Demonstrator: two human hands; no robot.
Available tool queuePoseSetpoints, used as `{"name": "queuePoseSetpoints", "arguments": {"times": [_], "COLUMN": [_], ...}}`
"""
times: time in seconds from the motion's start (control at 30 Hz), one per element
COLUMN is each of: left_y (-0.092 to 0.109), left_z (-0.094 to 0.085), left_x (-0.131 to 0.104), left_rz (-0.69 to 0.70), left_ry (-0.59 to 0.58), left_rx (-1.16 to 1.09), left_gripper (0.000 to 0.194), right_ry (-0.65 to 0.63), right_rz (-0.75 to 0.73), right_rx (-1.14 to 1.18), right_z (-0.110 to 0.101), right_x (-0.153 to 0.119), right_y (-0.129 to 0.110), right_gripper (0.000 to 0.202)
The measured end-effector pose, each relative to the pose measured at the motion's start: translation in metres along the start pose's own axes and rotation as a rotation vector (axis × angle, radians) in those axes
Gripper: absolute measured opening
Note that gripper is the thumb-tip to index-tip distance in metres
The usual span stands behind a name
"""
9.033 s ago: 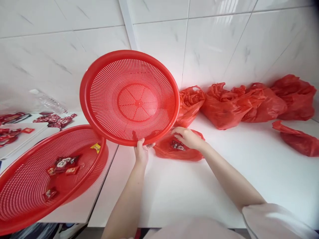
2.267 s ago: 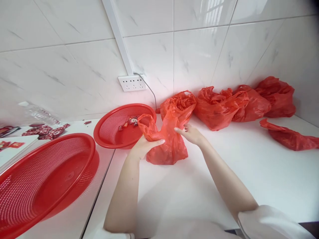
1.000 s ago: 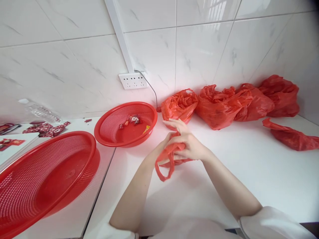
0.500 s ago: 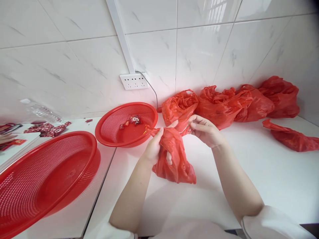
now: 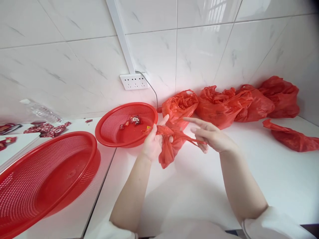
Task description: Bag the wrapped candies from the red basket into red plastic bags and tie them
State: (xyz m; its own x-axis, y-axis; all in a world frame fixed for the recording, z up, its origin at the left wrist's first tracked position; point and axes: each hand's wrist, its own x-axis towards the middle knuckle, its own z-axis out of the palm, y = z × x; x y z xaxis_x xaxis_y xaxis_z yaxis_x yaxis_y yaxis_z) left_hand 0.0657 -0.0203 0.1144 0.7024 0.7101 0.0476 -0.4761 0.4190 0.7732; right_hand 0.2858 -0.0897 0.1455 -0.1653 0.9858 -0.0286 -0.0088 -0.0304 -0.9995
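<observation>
A thin red plastic bag (image 5: 169, 151) hangs above the white tabletop between my two hands. My left hand (image 5: 152, 142) grips its gathered neck, with the thumb pressed over it. To the right, my right hand (image 5: 210, 135) holds a stretched handle loop of the same bag, drawn out from the neck; its index finger points left above the loop. What the bag contains is hidden. Just behind my left hand stands a red mesh basket (image 5: 104, 132) with a few small wrapped packets (image 5: 135, 119) inside.
A larger red basket (image 5: 93, 146) stands at the left. Full red bags (image 5: 219, 109) line the wall, and a flatter tied bag (image 5: 294, 136) lies at the right. A clear bottle (image 5: 41, 109) and red patterned packets (image 5: 51, 129) are at the far left, below a wall socket (image 5: 134, 81).
My right hand has moved right and slightly down, pulling the bag's handle out into a taut strip. The bag's body has lifted and narrowed. Another person's hand has left the far-left edge.
</observation>
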Motion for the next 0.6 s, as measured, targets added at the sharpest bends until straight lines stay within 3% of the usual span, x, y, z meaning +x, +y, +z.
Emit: {"name": "queuePoseSetpoints", "arguments": {"times": [0.1, 0.2, 0.33, 0.43, 0.5, 0.6], "left_y": [0.006, 0.009, 0.005, 0.001, 0.000, -0.001], "left_z": [0.005, 0.007, 0.007, 0.006, 0.006, 0.006], "left_x": [-0.007, -0.012, -0.011, -0.009, -0.010, -0.013], "left_rz": [-0.010, -0.021, -0.004, -0.004, -0.004, -0.007], "left_ry": [-0.036, -0.047, -0.046, -0.061, -0.097, -0.122], "left_rx": [-0.039, 0.027, 0.176, 0.259, 0.341, 0.500], "left_gripper": [0.055, 0.057, 0.062, 0.064, 0.057, 0.056], "right_ry": [-0.099, -0.142, -0.179, -0.114, -0.138, -0.199], "right_rz": [0.129, 0.113, -0.034, -0.267, -0.383, -0.394], "right_rx": [-0.165, -0.274, -0.432, -0.556, -0.535, -0.384], "right_z": [0.008, 0.011, 0.011, 0.015, 0.020, 0.029], "right_x": [0.005, 0.009, 0.008, 0.008, 0.012, 0.018], "right_y": [0.004, 0.009, 0.010, 0.011, 0.013, 0.019], "right_gripper": [0.071, 0.067, 0.059, 0.047, 0.044, 0.053]}}
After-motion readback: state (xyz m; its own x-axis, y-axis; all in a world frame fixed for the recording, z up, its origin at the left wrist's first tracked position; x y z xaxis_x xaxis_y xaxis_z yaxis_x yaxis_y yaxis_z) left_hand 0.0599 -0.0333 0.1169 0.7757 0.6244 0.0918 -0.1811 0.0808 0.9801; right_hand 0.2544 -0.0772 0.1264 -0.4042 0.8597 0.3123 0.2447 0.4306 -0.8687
